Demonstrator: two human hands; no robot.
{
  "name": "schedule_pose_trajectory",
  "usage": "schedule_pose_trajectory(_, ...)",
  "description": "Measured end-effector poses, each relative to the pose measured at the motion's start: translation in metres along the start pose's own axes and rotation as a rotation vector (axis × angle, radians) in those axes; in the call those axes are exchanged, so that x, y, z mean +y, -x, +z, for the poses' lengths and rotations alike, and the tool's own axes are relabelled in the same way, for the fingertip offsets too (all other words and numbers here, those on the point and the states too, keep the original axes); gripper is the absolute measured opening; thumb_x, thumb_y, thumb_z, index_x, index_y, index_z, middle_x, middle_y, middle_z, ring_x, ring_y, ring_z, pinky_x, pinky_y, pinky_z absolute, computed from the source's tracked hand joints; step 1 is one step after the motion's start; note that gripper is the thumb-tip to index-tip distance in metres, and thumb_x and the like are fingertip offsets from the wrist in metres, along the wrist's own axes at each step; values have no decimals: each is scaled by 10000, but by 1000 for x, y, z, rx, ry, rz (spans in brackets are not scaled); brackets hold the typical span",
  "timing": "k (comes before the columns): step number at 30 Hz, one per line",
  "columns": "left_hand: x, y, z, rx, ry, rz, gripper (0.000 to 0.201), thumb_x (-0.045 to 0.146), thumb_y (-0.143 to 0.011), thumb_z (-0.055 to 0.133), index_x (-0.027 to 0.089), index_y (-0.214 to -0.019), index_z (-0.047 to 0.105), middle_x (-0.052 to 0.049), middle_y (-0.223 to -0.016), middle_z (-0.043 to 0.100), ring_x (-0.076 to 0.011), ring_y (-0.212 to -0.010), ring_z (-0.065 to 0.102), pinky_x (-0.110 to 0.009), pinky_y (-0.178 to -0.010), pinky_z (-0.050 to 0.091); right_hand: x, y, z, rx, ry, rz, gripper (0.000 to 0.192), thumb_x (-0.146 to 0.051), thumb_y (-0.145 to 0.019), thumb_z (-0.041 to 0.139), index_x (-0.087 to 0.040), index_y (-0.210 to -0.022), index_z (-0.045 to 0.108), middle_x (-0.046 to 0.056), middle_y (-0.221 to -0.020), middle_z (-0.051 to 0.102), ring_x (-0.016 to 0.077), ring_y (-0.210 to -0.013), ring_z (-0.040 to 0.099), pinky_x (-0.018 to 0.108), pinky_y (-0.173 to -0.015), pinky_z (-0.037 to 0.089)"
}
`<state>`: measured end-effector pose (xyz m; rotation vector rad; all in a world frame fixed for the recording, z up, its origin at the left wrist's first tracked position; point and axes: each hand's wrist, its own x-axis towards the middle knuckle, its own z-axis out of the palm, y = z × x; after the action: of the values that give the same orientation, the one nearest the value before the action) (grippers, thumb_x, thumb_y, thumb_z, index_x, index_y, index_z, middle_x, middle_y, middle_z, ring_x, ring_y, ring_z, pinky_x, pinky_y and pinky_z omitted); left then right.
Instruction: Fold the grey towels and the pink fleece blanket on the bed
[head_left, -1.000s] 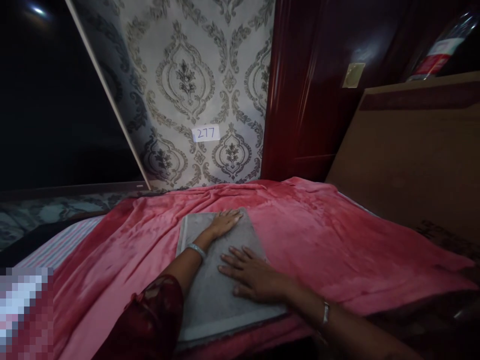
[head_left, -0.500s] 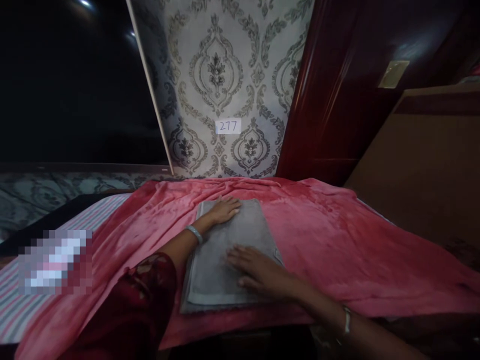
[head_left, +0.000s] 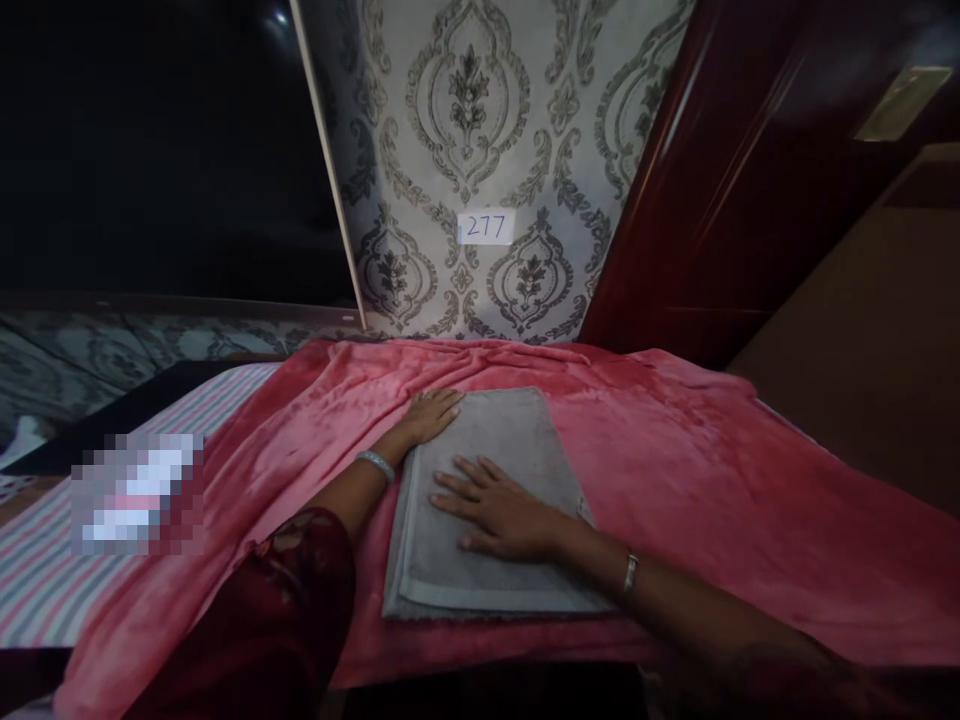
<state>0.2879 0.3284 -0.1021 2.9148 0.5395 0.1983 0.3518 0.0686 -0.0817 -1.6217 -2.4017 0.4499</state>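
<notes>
The pink blanket (head_left: pixel 675 480) is lying spread across the bed, covering most of it and leaving a striped sheet (head_left: pixel 45 590) showing at the left. Behind it, patterned wallpaper is carrying a small label reading 277 (head_left: pixel 486 227).

The folded grey towel (head_left: pixel 517 450) is lying flat on the blanket, near the front edge and roughly at the middle. Its long axis is running away from me toward the wall, leaning slightly to the right at the near end; a short edge is facing me, where the folded layers are showing.

I am resting my right hand (head_left: pixel 499 508) palm down on the towel's middle, fingers spread and flat, gripping nothing, probably to be pressing the layers level. My left hand (head_left: pixel 433 412) is lying open at the towel's far left corner, fingers extended along the edge, seemingly keeping that corner from shifting.
</notes>
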Motion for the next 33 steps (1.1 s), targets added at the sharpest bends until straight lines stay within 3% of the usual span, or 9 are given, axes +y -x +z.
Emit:
schedule_pose_trajectory(9,5,2,-1,12,9,-14,567,482,-1020,269,296,-1544,378,-57,-1607,398,-279,-1476,336,-561,-1211,206,-58,33,12,-100,-213,-159,622,-506,-1024,497,-362,-1587,276,7,-1658,220,247,-1549,9,534,-1245,-18)
schedule_pose_trajectory(13,7,4,-2,-6,15,-20,559,482,-1022,270,317,-1549,359,-47,-1611,392,-267,-1490,312,-577,-1213,192,-54,22,2,-30,-327,-179,581,-481,-1045,452,-319,-1585,311,27,-1615,342,203,-1532,173,434,-1254,142)
schedule_pose_trajectory(15,9,5,-3,-10,13,-23,561,481,-1022,274,312,-1551,356,-50,-1614,386,-270,-1491,309,-581,-1213,192,-43,5,-1,61,-270,-102,586,-474,-1054,423,-240,-1583,329,75,-1617,335,204,-1524,203,414,-1248,169)
schedule_pose_trajectory(18,12,7,-6,-15,4,-33,565,469,-1022,278,295,-1554,354,-61,-1616,380,-283,-1489,312,-591,-1211,190,-31,-22,4,79,-68,49,686,-528,-1030,450,-172,-1594,291,146,-1655,193,267,-1544,96,500,-1249,100)
schedule_pose_trajectory(21,12,8,-7,-23,-3,-37,563,474,-1023,278,308,-1556,344,-55,-1621,373,-275,-1487,317,-582,-1211,199,-33,-32,15,6,36,23,739,-589,-1007,462,-229,-1611,235,120,-1675,88,305,-1546,12,585,-1231,60)
schedule_pose_trajectory(25,11,7,-7,-32,-8,-34,573,473,-1022,278,294,-1564,331,-55,-1629,357,-259,-1501,294,-542,-1226,186,-52,-19,25,-42,10,-107,707,-554,-1022,457,-262,-1615,207,70,-1676,127,268,-1549,-4,541,-1247,47)
schedule_pose_trajectory(29,9,5,-6,-42,-10,-37,581,466,-1021,271,282,-1570,318,-67,-1633,347,-271,-1509,279,-573,-1225,163,-71,-4,27,-41,-73,-137,733,-513,-1019,499,-255,-1622,172,52,-1667,170,220,-1549,2,477,-1261,4)
schedule_pose_trajectory(33,9,4,-9,-49,-30,-40,576,461,-1019,274,292,-1567,323,-67,-1635,342,-272,-1511,282,-586,-1220,174,-87,4,21,-50,-194,-164,680,-498,-1031,482,-245,-1611,233,64,-1656,209,206,-1549,26,452,-1260,-4)
